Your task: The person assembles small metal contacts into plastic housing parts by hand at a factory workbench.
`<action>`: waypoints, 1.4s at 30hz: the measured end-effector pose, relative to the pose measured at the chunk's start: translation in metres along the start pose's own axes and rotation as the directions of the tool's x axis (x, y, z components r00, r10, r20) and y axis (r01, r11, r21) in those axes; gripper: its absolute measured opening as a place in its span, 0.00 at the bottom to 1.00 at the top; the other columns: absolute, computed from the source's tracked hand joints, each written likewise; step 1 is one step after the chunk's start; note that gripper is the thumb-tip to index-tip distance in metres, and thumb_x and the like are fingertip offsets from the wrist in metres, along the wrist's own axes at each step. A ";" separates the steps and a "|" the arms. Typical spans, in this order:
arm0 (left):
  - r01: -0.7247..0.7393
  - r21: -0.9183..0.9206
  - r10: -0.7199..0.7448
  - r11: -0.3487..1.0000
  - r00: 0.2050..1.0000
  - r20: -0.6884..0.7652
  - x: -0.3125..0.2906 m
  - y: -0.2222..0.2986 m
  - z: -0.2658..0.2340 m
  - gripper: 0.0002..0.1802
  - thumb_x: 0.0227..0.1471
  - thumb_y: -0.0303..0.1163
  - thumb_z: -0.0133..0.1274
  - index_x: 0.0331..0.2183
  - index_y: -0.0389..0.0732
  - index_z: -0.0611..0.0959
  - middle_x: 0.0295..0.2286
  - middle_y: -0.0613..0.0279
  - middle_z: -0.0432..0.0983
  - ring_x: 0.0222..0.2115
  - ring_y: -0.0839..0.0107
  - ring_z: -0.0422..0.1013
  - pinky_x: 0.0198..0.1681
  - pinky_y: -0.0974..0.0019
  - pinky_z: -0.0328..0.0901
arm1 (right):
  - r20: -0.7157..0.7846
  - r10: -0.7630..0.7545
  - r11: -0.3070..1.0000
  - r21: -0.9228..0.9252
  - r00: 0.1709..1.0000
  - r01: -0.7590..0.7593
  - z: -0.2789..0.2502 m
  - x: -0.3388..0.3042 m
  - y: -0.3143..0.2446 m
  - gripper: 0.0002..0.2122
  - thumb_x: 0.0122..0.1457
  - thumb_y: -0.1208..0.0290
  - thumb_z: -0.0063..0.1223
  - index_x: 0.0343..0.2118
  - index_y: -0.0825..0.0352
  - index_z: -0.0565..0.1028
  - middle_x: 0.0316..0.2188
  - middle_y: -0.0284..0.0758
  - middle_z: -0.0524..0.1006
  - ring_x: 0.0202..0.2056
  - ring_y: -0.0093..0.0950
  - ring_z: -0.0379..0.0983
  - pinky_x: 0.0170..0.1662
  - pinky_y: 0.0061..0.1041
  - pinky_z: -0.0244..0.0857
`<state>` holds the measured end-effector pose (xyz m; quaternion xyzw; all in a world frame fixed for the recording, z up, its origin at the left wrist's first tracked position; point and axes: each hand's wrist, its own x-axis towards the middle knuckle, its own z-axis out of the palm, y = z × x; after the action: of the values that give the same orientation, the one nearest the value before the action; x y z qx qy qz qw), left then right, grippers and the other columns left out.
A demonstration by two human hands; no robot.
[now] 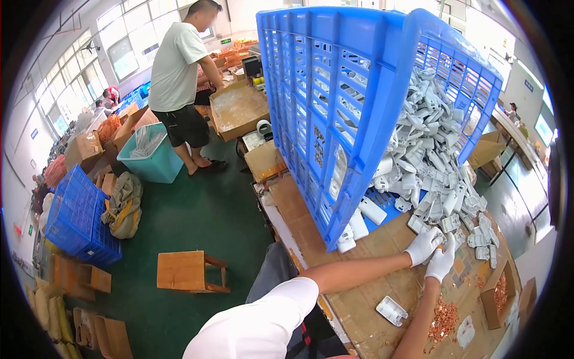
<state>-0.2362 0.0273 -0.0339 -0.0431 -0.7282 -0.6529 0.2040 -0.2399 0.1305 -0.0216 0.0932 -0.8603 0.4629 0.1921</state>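
Observation:
My left hand [423, 246], in a white glove, has its fingers drawn together at the edge of a heap of white plastic casings [439, 200]. Close against it, my right hand [441, 263], also gloved, has its fingers closed. What they hold between them is mostly hidden by the gloves and blends with the pale casings behind. A single open casing [392, 311] lies hollow side up on the cardboard-covered table [353, 293], between my forearms. Beside my right forearm is a pile of small copper-coloured parts [443, 319].
A large blue crate [335, 119] lies on its side, casings spilling from its mouth. A cardboard box [497, 296] holds more copper-coloured parts at the right. Left are a wooden stool [180, 270], stacked blue crates [78, 215] and a turquoise tub [152, 157]. Another person [176, 75] stands beyond.

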 end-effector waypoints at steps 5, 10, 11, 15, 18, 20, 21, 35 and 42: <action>0.033 -0.088 -0.028 0.996 0.998 0.055 0.001 0.004 0.005 0.10 0.59 0.31 0.47 0.38 0.33 0.75 0.33 0.48 0.77 0.37 0.56 0.74 0.40 0.59 0.67 | -0.124 0.028 0.998 -0.060 0.992 -0.035 -0.001 -0.012 -0.010 0.27 0.53 0.85 0.47 0.58 0.61 0.66 0.45 0.44 0.77 0.42 0.37 0.77 0.46 0.33 0.68; 0.036 -0.140 -0.029 0.989 0.998 0.052 0.001 0.000 -0.001 0.09 0.59 0.30 0.47 0.37 0.33 0.75 0.33 0.51 0.78 0.36 0.60 0.75 0.41 0.61 0.67 | -0.146 -0.073 0.989 -0.139 0.987 0.053 0.000 -0.015 -0.010 0.11 0.54 0.82 0.52 0.40 0.67 0.71 0.44 0.40 0.75 0.43 0.34 0.75 0.42 0.32 0.68; 0.067 -0.097 -0.062 0.993 0.996 0.057 0.001 -0.002 -0.003 0.09 0.59 0.29 0.46 0.37 0.33 0.75 0.33 0.51 0.78 0.37 0.59 0.75 0.41 0.61 0.68 | -0.091 -0.124 0.984 -0.140 0.988 0.111 0.001 -0.015 -0.007 0.08 0.53 0.83 0.52 0.37 0.68 0.71 0.44 0.40 0.74 0.45 0.36 0.74 0.44 0.33 0.68; 0.109 -0.068 -0.110 0.992 0.994 -0.018 0.004 -0.004 0.002 0.09 0.59 0.28 0.45 0.38 0.34 0.75 0.34 0.48 0.78 0.38 0.58 0.75 0.42 0.59 0.68 | -0.071 -0.331 0.916 -0.265 0.941 0.302 -0.005 -0.020 -0.020 0.09 0.51 0.82 0.51 0.37 0.69 0.76 0.48 0.41 0.74 0.49 0.39 0.73 0.50 0.33 0.67; 0.020 -0.062 -0.020 0.998 1.000 0.005 0.008 -0.016 0.011 0.10 0.55 0.27 0.49 0.39 0.34 0.76 0.37 0.46 0.75 0.42 0.54 0.72 0.47 0.58 0.66 | -0.039 -0.326 0.905 -0.303 0.945 0.299 -0.011 -0.020 -0.026 0.13 0.46 0.81 0.52 0.37 0.67 0.81 0.48 0.43 0.77 0.48 0.39 0.75 0.51 0.34 0.69; -0.102 0.169 0.104 0.980 0.995 -0.002 0.007 -0.045 -0.005 0.16 0.45 0.26 0.52 0.40 0.35 0.76 0.37 0.47 0.74 0.40 0.55 0.71 0.49 0.58 0.66 | 0.054 -0.442 0.859 -0.263 0.895 0.440 0.005 -0.016 -0.033 0.13 0.46 0.77 0.54 0.36 0.65 0.82 0.47 0.44 0.77 0.47 0.40 0.76 0.52 0.34 0.69; -0.153 0.171 0.136 0.973 0.985 0.110 0.008 -0.034 -0.003 0.16 0.46 0.26 0.51 0.40 0.35 0.76 0.37 0.48 0.73 0.40 0.56 0.71 0.49 0.58 0.66 | 0.044 -0.461 0.830 -0.332 0.886 0.448 0.000 -0.011 -0.017 0.11 0.46 0.73 0.55 0.34 0.65 0.83 0.48 0.44 0.77 0.45 0.41 0.76 0.50 0.36 0.70; 0.119 -0.011 -0.119 0.993 0.992 0.041 0.011 -0.023 -0.007 0.14 0.57 0.31 0.46 0.42 0.35 0.78 0.35 0.47 0.79 0.37 0.58 0.76 0.42 0.59 0.69 | 0.118 -0.360 0.745 -0.561 0.925 0.362 0.010 -0.028 -0.019 0.08 0.57 0.75 0.47 0.39 0.69 0.69 0.33 0.46 0.72 0.33 0.44 0.74 0.36 0.41 0.68; 0.107 0.040 -0.107 0.994 0.994 0.000 0.007 -0.009 -0.012 0.13 0.54 0.27 0.46 0.41 0.36 0.79 0.35 0.48 0.79 0.36 0.55 0.76 0.41 0.59 0.69 | 0.092 -0.286 0.901 -0.313 0.954 0.300 0.015 -0.029 -0.014 0.05 0.58 0.76 0.45 0.36 0.69 0.67 0.29 0.47 0.73 0.32 0.46 0.74 0.35 0.41 0.69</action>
<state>-0.2422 0.0126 -0.0389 -0.0007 -0.7425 -0.6483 0.1688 -0.2128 0.1100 -0.0306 0.1989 -0.9046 0.2793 0.2532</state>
